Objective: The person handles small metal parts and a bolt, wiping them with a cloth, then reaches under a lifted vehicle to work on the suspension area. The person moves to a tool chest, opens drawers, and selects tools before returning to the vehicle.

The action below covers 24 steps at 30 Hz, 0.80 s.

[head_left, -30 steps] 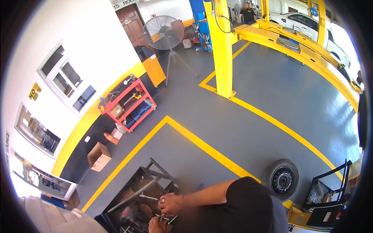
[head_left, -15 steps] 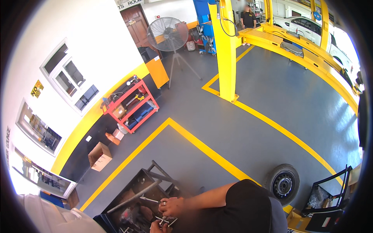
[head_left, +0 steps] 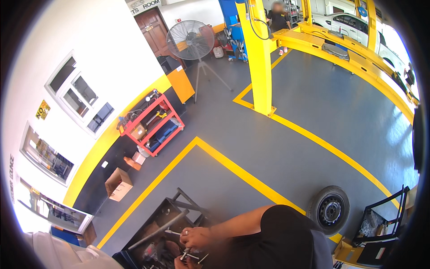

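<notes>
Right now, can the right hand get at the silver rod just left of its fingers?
Probably yes: the silver rod lies close by the right hand, with nothing visible between; I can't tell whether they touch.

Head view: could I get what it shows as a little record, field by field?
Place: vehicle workshop
Right hand: fingers curled, beside a metal rod
Left hand: just below, by small metal pieces; grip unclear
Under the hands: black tray
On floor: wheel, cardboard box
Near wall: red cart
Background: yellow post, white car
</notes>
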Available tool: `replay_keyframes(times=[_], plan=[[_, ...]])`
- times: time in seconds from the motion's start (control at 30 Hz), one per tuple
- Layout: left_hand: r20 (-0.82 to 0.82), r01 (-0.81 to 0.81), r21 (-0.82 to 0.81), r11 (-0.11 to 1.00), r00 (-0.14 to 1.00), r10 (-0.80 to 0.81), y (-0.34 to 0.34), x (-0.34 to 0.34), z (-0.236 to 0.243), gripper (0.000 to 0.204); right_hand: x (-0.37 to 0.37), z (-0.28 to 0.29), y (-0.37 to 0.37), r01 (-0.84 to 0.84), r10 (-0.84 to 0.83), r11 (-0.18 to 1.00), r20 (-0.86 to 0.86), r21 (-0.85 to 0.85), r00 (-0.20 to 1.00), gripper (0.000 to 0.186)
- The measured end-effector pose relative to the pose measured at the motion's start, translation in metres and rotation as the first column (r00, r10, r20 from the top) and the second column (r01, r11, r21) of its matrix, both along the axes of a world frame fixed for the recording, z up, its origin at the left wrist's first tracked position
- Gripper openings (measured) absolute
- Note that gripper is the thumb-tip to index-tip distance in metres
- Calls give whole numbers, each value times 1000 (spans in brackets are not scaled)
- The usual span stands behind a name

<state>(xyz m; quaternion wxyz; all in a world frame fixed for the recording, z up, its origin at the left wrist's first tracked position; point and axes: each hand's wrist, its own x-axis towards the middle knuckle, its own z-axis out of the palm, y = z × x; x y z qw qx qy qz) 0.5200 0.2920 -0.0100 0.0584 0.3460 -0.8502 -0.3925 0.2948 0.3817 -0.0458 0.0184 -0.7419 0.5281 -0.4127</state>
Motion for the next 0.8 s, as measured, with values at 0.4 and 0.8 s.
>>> replay_keyframes(times=[0.4,0.8], plan=[[-59,-203,702,683,939,339,-48,4,-40,37,-16,8,-18,20,-33,996,-145,-92,989,23],[-184,-132,453,882,954,237,-27,7,-14,45,-13,22,-3,-71,59,996,-237,-44,970,26]])
